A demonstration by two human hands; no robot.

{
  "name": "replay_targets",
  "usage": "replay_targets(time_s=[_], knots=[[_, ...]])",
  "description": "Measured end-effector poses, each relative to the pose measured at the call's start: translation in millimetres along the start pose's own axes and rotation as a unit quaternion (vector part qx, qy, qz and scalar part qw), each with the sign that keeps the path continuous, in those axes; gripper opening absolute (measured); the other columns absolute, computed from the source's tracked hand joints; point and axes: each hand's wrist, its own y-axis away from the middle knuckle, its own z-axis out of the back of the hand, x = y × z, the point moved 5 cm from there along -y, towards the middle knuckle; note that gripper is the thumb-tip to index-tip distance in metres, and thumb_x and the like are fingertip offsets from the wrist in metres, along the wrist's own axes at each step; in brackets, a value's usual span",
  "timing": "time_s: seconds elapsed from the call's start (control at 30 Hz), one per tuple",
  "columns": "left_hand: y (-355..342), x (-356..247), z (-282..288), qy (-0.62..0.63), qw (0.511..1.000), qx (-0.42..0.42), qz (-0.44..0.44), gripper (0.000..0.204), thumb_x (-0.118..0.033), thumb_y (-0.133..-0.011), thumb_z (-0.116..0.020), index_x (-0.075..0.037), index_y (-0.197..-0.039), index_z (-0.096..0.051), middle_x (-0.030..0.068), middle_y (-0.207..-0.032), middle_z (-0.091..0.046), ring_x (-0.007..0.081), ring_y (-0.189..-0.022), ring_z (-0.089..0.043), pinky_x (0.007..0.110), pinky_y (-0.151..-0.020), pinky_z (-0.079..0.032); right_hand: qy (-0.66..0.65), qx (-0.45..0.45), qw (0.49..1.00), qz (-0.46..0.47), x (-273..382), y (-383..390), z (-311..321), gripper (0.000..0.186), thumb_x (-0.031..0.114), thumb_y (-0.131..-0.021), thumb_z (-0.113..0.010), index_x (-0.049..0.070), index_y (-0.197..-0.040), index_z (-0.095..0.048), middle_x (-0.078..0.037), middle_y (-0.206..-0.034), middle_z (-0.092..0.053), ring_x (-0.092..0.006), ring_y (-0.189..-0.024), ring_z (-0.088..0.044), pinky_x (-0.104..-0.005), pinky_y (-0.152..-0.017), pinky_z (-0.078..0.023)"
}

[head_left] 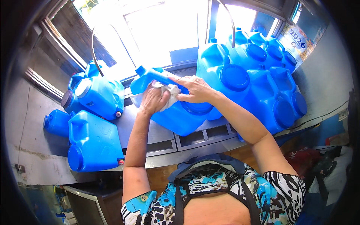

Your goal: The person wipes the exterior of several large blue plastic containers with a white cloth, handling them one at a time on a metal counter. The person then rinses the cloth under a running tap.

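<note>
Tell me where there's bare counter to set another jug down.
The widest bare strip of the steel counter lies between the upright jug on the left and the tilted jug that the left hand and right hand hold with a white cloth. The stacked jugs on the right crowd that end.

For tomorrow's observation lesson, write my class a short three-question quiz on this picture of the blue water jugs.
1. True or false: the left hand presses a white cloth against the tilted blue water jug.
2. Where does the right hand rest?
A. on that jug's handle
B. on the steel counter
C. on a window frame
3. Fill in: the jugs stacked at the right have round ____ caps.

Key:
1. true
2. A
3. blue
</note>
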Motion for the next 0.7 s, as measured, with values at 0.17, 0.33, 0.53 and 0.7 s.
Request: replay_targets(time_s=[0.17, 0.33, 0.53, 0.7], knots=[[47, -10, -40, -0.038, 0.958, -0.282, 0.015, 0.041, -0.033, -0.093, -0.057, 0.003, -0.108, -0.068, 0.0283, -0.11, -0.065, 0.0503, -0.114, -0.056, 0.058, -0.105, -0.038, -0.016, -0.006, 0.995, -0.1, -16, 8, 4, 0.08, 0.062, -0.086, -0.063, 0.014, -0.149, -0.051, -0.021, -0.135, -0.063, -0.0381, -0.121, -0.061, -0.047, -0.104, -0.047], [149, 31, -153, 0.1, 0.909, -0.336, 0.225, 0.063, -0.046, -0.106, -0.038, 0.004, -0.143, -0.045, 0.019, -0.139, -0.055, 0.0344, -0.128, -0.052, 0.045, -0.113, -0.036, -0.063, -0.07, 0.994, -0.058, -5, 35, 13, 0.07, 0.054, -0.084, -0.07, 0.012, -0.138, -0.063, -0.019, -0.126, -0.069, -0.0327, -0.116, -0.066, -0.0422, -0.1, -0.051], [179, 117, -154, 0.56, 0.576, -0.431, 0.411, 0.055, -0.037, -0.107, -0.037, 0.002, -0.142, -0.05, 0.0207, -0.138, -0.057, 0.0307, -0.122, -0.058, 0.041, -0.103, -0.047, -0.127, -0.1, 0.985, -0.051, 0, 87, 25, 0.058, 0.023, -0.078, -0.08, 0.009, -0.133, -0.067, -0.016, -0.122, -0.072, -0.028, -0.108, -0.07, -0.0372, -0.095, -0.055], [118, 73, -30, 0.423, 0.803, -0.212, 0.363, 0.045, -0.034, -0.107, -0.046, 0.001, -0.125, -0.067, 0.0103, -0.104, -0.073, 0.0177, -0.098, -0.067, 0.029, -0.084, -0.053, -0.189, -0.13, 0.971, -0.065, -11, 106, 28, 0.056, 0.009, -0.073, -0.086, 0.006, -0.127, -0.071, -0.015, -0.12, -0.073, -0.026, -0.107, -0.07, -0.036, -0.094, -0.056]])
